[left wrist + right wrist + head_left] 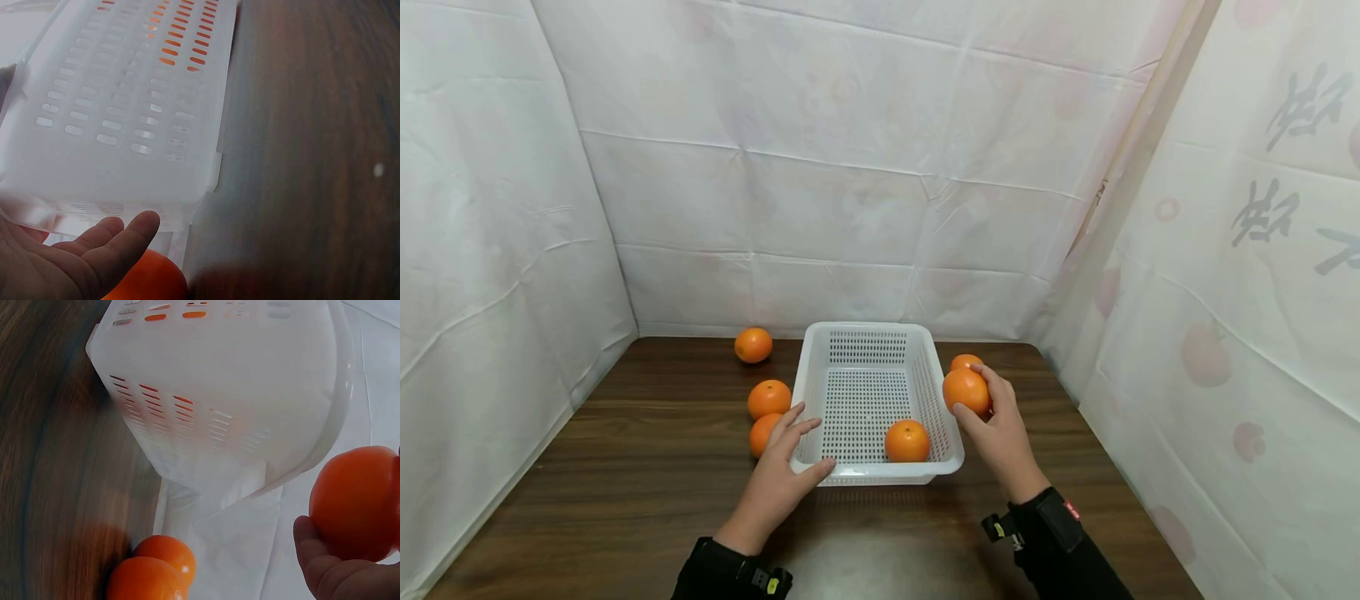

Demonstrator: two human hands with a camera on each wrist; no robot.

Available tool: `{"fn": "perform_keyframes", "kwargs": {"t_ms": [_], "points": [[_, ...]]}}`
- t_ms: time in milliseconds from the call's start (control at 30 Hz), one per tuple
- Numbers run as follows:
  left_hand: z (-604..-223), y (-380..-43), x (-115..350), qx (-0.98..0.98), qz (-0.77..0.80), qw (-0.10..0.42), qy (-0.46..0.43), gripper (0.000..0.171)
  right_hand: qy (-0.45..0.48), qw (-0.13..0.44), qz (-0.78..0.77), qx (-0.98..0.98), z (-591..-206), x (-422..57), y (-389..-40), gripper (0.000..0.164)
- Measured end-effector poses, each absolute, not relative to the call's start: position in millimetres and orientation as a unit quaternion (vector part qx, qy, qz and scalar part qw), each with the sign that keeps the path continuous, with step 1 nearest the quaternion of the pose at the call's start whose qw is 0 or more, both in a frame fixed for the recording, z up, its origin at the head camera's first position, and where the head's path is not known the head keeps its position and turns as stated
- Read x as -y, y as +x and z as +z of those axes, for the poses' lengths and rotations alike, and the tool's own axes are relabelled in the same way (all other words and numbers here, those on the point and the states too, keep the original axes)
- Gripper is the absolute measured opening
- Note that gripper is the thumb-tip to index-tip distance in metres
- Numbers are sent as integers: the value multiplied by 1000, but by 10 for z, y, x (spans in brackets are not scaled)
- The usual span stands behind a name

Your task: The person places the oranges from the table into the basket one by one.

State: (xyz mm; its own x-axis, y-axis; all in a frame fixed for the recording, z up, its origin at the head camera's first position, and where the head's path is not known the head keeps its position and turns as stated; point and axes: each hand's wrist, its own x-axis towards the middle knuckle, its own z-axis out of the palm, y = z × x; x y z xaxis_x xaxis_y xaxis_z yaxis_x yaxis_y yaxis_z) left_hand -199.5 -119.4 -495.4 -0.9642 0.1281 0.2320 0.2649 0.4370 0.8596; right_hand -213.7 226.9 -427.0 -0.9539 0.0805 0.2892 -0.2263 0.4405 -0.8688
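My right hand holds an orange between thumb and fingers, close beside the right rim of a white perforated plastic basket. Inside the basket, a single orange lies near the front right corner. The left hand is at the front left corner of the basket, its fingers spread over the left rim and its thumb at the front rim. In the left wrist view, the extended fingers are right at the basket's side, with an orange beyond them.
Left of the basket, several oranges stand on the dark wooden table: one at the back, another and one partly behind the left hand. Two oranges lie to the right. White sheets enclose the table.
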Motion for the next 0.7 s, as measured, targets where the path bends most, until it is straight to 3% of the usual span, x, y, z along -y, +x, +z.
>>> {"fn": "perform_keyframes", "kwargs": {"t_ms": [367,700], "points": [[-4962,-2024,1204,845,-521,61,-106,70,42,116,574,809,-4270,-2274,-2211,69],[-4961,-2013,1204,846,-517,61,-114,70,69,127,560,816,-4215,-2251,-2234,65]]}}
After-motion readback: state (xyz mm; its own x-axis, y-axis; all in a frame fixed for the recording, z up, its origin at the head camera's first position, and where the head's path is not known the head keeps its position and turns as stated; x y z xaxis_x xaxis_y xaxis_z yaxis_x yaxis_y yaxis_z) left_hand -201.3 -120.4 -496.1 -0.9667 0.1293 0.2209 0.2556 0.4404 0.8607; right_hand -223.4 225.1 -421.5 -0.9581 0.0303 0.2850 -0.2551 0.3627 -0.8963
